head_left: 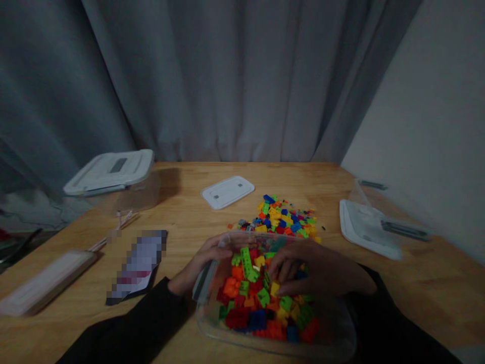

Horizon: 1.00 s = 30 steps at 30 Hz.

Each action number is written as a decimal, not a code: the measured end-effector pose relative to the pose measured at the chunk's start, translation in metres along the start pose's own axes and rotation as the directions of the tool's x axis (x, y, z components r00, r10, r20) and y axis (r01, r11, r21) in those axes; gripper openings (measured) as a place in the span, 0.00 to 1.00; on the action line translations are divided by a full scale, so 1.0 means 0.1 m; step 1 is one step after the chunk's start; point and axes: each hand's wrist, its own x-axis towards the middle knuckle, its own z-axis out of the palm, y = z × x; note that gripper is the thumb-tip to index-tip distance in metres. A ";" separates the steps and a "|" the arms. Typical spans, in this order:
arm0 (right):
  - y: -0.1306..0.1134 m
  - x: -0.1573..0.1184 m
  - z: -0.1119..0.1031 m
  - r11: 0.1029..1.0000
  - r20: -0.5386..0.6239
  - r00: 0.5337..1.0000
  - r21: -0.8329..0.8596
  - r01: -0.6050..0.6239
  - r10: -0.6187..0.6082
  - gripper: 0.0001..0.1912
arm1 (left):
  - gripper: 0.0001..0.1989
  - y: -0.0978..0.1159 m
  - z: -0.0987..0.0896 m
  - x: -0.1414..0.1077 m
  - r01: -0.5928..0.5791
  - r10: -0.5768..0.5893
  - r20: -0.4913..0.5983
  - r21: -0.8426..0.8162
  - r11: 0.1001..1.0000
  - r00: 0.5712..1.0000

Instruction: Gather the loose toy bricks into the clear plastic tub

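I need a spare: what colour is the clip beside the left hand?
The clip is grey, seen in the head view.

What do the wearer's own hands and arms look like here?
Both the left hand and right hand are bare, with no gloves. The left sleeve and right sleeve are long, dark and apparently plain, reaching near the wrists. Dim light and blur hide finer detail.
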 end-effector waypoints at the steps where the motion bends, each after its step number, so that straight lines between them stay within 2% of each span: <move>1: 0.01 0.01 0.00 0.999 0.024 1.000 -0.036 -0.004 0.005 0.17 | 0.27 0.01 0.01 0.00 0.004 -0.004 -0.004 -0.010 1.000 1.000; 4: 0.03 0.01 0.02 0.993 0.095 0.995 -0.114 -0.011 0.022 0.16 | 0.26 0.03 0.05 0.00 -0.014 0.014 -0.007 -0.025 1.000 1.000; 7: 0.03 -0.01 0.02 0.984 0.116 0.993 -0.179 0.000 0.021 0.16 | 0.25 0.05 0.07 0.01 -0.030 0.031 0.027 -0.033 0.999 0.999; 12: 0.00 -0.02 0.00 0.972 0.211 0.976 -0.213 0.097 -0.051 0.16 | 0.26 0.05 0.07 0.01 -0.035 0.037 0.057 -0.032 0.999 0.998; 17: 0.04 -0.01 0.00 0.949 0.217 0.974 -0.290 0.123 -0.060 0.17 | 0.26 0.03 0.07 0.01 -0.034 0.037 0.045 -0.064 0.997 0.998; 22: 0.03 -0.02 0.01 0.950 0.278 0.960 -0.292 0.106 -0.021 0.19 | 0.26 0.00 0.04 0.01 -0.013 0.016 0.056 -0.051 0.999 0.998; 26: -0.02 -0.03 0.01 0.953 0.261 0.965 -0.296 0.061 0.019 0.19 | 0.26 -0.02 0.04 0.00 -0.011 0.016 0.052 -0.089 0.996 0.999; 30: -0.05 -0.04 0.02 0.964 0.201 0.979 -0.253 0.082 -0.031 0.17 | 0.27 -0.03 0.04 0.00 0.007 -0.003 0.044 -0.085 0.996 0.999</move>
